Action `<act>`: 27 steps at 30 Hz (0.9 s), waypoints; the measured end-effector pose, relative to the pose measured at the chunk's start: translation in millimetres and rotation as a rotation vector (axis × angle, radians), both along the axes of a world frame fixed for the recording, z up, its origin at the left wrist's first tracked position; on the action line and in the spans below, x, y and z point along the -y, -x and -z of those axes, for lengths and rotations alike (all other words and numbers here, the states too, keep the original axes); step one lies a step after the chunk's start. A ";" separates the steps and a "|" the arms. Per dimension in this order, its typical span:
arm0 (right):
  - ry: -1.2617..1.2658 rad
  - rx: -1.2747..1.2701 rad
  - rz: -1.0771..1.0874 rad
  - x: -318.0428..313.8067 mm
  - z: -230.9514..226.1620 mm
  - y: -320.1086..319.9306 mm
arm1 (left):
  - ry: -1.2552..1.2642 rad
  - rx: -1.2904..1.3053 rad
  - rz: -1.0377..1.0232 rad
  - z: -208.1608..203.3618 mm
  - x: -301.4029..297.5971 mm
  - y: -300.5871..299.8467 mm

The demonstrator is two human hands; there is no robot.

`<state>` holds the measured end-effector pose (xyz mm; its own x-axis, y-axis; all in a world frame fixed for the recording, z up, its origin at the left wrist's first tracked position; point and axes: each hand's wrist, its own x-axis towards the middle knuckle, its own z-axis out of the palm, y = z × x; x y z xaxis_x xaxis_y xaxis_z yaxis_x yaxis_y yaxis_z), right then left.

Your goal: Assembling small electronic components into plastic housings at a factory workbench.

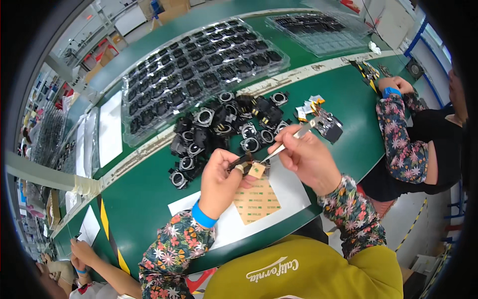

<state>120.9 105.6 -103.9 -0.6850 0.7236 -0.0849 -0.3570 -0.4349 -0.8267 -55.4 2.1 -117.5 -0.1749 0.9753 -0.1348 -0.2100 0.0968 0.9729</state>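
My left hand (pixel 221 182) is closed around a small dark part (pixel 242 161), much of it hidden by the fingers. A small tan square of sticker (pixel 257 170) shows at that part, beside my left fingertips. With my right hand (pixel 314 162) I grip metal tweezers (pixel 301 132); their tips touch or nearly touch the tan square. Below both hands, a tan adhesive sheet (pixel 258 203) with printed rows lies on white paper (pixel 295 188). A pile of black housings with round silver rings (pixel 204 117) sits just beyond my hands.
A clear tray (pixel 186 74) of black parts stands behind the pile, with another tray (pixel 318 27) at the far right. Loose electronic parts (pixel 329 127) and small white-and-yellow pieces (pixel 309 107) lie by my right hand. Co-workers sit to the right and lower left.
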 end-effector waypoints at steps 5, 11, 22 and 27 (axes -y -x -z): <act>-0.048 0.096 0.087 22.1 -1.0 10.8 | -0.071 0.076 -0.038 -2.3 2.7 -6.0; -0.361 0.155 0.202 28.7 -0.4 13.7 | -0.105 0.107 -0.033 -1.6 2.0 -5.6; -0.968 0.214 0.334 32.2 -2.1 11.2 | -0.081 0.130 -0.051 -4.1 1.5 -8.8; -1.045 0.272 0.318 35.4 -5.5 11.5 | -0.086 0.148 -0.056 -2.2 2.8 -8.1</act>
<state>109.4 70.2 -98.4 -0.5076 0.6656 0.5471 -0.0800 0.5958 -0.7991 -47.3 -0.7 -115.3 -0.2138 0.9736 -0.0794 -0.3543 -0.0015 0.9351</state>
